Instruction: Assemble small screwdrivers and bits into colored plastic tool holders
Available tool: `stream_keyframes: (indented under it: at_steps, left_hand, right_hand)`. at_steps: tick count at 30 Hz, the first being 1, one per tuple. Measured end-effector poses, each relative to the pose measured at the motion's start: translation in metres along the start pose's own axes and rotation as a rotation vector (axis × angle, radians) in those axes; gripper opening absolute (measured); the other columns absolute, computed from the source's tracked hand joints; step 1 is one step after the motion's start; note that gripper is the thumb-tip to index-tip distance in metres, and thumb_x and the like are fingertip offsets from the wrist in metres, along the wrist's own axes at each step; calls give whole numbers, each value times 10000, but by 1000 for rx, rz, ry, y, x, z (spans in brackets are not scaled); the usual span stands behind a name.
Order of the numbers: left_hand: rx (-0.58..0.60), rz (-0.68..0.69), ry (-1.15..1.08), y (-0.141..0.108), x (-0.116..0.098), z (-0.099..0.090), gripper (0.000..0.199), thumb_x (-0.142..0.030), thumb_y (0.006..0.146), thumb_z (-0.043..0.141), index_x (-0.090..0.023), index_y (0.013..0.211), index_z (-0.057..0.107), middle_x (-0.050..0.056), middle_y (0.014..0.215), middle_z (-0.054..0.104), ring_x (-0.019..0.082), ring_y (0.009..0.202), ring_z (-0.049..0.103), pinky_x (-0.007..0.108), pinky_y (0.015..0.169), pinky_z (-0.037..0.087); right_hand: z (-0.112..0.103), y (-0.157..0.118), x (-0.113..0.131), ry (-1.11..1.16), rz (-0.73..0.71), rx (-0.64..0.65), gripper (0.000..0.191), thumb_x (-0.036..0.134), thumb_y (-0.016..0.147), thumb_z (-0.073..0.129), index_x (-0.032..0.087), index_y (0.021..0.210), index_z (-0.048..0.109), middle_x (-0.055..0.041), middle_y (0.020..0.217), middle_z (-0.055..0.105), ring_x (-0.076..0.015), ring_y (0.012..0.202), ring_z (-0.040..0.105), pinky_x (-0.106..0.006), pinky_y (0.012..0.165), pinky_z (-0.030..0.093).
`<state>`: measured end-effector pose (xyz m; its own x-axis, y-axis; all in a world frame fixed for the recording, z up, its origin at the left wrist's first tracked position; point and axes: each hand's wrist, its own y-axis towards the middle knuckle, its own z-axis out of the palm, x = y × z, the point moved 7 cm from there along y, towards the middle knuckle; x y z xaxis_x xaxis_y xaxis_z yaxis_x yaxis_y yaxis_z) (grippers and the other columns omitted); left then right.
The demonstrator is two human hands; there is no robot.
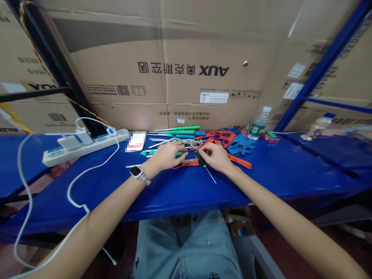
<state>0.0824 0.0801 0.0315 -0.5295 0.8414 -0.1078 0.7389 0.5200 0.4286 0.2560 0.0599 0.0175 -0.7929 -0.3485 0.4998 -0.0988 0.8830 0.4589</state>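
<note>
My left hand (170,155), with a watch (136,171) on its wrist, is closed over the near side of a pile of tools. A green handle (179,154) shows between its fingers and thumb, like those of the green-handled screwdrivers (186,128) behind. My right hand (216,155) is pinched, its fingertips hiding whatever is in them. Beside those fingertips a black and yellow screwdriver (200,159) points its shaft toward me. Between and below the hands lies an orange utility knife (190,162). Small metal pieces (196,142) sit just beyond the fingers.
Blue scissor-like tools (240,145), red-orange ones (222,136) and a water bottle (257,126) stand right of the pile. To the left are a phone-like object (135,142) and a power strip (87,146) with a white cable (69,186). Cardboard (180,46) backs the blue table (261,186).
</note>
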Motion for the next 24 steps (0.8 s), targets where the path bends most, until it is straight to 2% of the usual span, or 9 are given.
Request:
stream_keyframes:
  at_steps: [3, 6, 9, 11, 14, 16, 18, 21, 24]
  left_hand:
    - [-8, 26, -25, 21, -6, 9, 264, -271, 990, 492, -173, 905, 722, 94, 890, 703, 236, 852, 656, 380, 790, 518]
    - [2, 19, -58, 35, -12, 19, 243, -272, 991, 517, -168, 913, 722, 93, 893, 708, 241, 849, 668, 376, 782, 519]
    - [-21, 11, -81, 38, -15, 22, 262, -301, 1010, 504, -171, 945, 722, 96, 945, 721, 244, 875, 675, 380, 795, 521]
    - [-65, 8, -107, 32, -11, 17, 275, -313, 1018, 486, -175, 980, 721, 95, 977, 728, 238, 898, 675, 380, 818, 520]
    - [-160, -60, -128, 13, 10, -2, 282, -326, 1008, 483, -175, 947, 713, 87, 935, 727, 221, 857, 662, 367, 795, 510]
    - [-238, -140, -143, -4, 31, -18, 296, -350, 999, 483, -179, 896, 701, 79, 899, 727, 213, 834, 653, 351, 769, 503]
    - [-267, -217, -151, -22, 53, -30, 293, -371, 976, 497, -179, 884, 698, 71, 883, 733, 208, 810, 651, 334, 736, 499]
    - [-269, -320, -151, -43, 80, -35, 283, -377, 941, 517, -171, 904, 708, 72, 889, 747, 207, 796, 655, 325, 713, 506]
    - [-258, -373, -188, -52, 93, -29, 264, -366, 929, 533, -171, 919, 710, 75, 907, 757, 202, 788, 659, 325, 714, 527]
  right_hand:
    - [-12, 1, -12, -33, 44, -21, 191, 289, 915, 611, 190, 820, 744, -42, 879, 756, -166, 734, 633, -279, 675, 403]
    - [-21, 0, -23, -57, 95, -22, 181, 272, 915, 607, 193, 834, 748, -44, 920, 770, -179, 789, 662, -285, 704, 417]
    - [-22, -9, -28, -99, 116, 12, 185, 277, 920, 600, 208, 861, 761, -41, 951, 781, -197, 849, 681, -291, 719, 418]
    - [-19, -17, -26, -137, 116, 53, 186, 293, 919, 603, 219, 864, 765, -36, 957, 781, -202, 853, 682, -289, 700, 409]
    - [-11, -23, -14, -172, 87, 94, 178, 295, 916, 607, 224, 867, 763, -35, 958, 772, -198, 850, 676, -280, 669, 394]
    - [-6, -21, -3, -176, 61, 101, 181, 296, 918, 603, 222, 864, 759, -39, 959, 765, -197, 857, 672, -277, 659, 388]
    - [1, -13, 11, -175, 26, 105, 197, 302, 923, 590, 222, 849, 754, -38, 952, 760, -197, 862, 668, -279, 652, 379]
    - [15, 4, 31, -191, -36, 117, 219, 302, 929, 568, 218, 840, 749, -40, 943, 754, -199, 858, 658, -285, 641, 360]
    - [29, 21, 45, -213, -62, 133, 214, 293, 916, 571, 214, 824, 747, -50, 948, 751, -203, 861, 646, -287, 641, 353]
